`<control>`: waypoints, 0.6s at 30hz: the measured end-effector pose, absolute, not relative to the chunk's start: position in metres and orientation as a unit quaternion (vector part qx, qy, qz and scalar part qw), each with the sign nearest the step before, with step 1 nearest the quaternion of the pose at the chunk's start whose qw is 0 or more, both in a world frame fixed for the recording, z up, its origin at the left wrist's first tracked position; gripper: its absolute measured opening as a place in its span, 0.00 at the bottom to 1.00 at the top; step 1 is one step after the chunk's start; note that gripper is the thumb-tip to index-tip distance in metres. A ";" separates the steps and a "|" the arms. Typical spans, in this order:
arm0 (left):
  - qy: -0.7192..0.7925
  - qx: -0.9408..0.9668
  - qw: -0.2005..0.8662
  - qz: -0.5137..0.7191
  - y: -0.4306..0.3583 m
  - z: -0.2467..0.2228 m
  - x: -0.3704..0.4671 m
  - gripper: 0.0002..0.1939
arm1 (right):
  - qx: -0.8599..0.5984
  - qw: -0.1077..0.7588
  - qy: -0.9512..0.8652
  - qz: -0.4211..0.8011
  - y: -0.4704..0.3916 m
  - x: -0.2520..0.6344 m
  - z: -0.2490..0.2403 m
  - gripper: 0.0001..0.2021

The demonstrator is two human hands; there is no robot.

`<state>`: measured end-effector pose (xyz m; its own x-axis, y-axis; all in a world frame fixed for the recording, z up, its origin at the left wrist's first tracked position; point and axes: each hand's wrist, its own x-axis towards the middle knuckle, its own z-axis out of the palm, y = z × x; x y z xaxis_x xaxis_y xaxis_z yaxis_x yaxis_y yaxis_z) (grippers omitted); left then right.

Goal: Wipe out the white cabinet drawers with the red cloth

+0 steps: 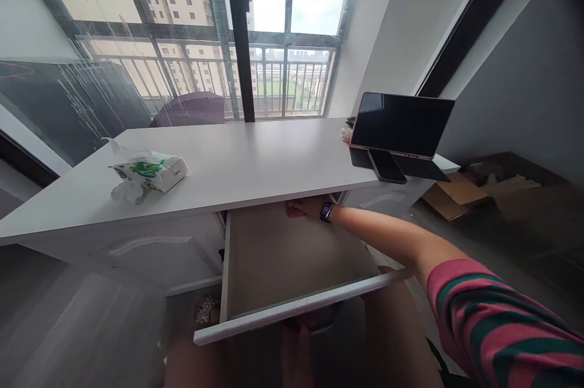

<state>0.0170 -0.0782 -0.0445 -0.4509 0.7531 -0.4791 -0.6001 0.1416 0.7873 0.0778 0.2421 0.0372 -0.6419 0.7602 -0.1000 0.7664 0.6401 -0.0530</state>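
An open drawer (292,254) is pulled out from the white desk (237,157), its pale brown bottom bare towards the front. My right hand (306,207) reaches to the back of the drawer, just under the desktop edge. Its fingers are curled over a small reddish patch, too unclear to name. A dark smartwatch (326,211) is on that wrist. Below the drawer front (292,310), a dim, blurred shape looks like my left hand (298,339); its fingers are not clear, and whether it touches the drawer I cannot tell.
A tissue pack (166,172) lies on the desk's left side, with a crumpled tissue (128,192) beside it. At the right stand a tablet (401,126) and a phone (386,166). A cardboard box (456,193) sits on the floor at right. Windows are behind.
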 end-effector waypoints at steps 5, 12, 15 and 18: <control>0.544 0.082 0.520 0.653 -0.079 -0.043 0.017 0.22 | 0.336 0.112 0.925 -0.140 0.209 0.099 0.042 0.24; 0.468 0.059 0.542 0.695 -0.072 -0.062 0.015 0.25 | 0.311 0.199 0.879 -0.300 0.151 0.115 0.056 0.21; 0.432 0.062 0.547 0.714 -0.069 -0.060 0.012 0.26 | 0.282 0.234 0.870 -0.329 0.135 0.117 0.067 0.23; 0.398 0.083 0.554 0.727 -0.063 -0.050 0.009 0.24 | 0.261 0.240 0.869 -0.344 0.131 0.122 0.093 0.22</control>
<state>0.0093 -0.0631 -0.0505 -0.3729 0.8706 -0.3208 -0.7392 -0.0697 0.6699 0.1218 0.1312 0.0930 -0.7481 0.2898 -0.5970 0.6196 0.6272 -0.4720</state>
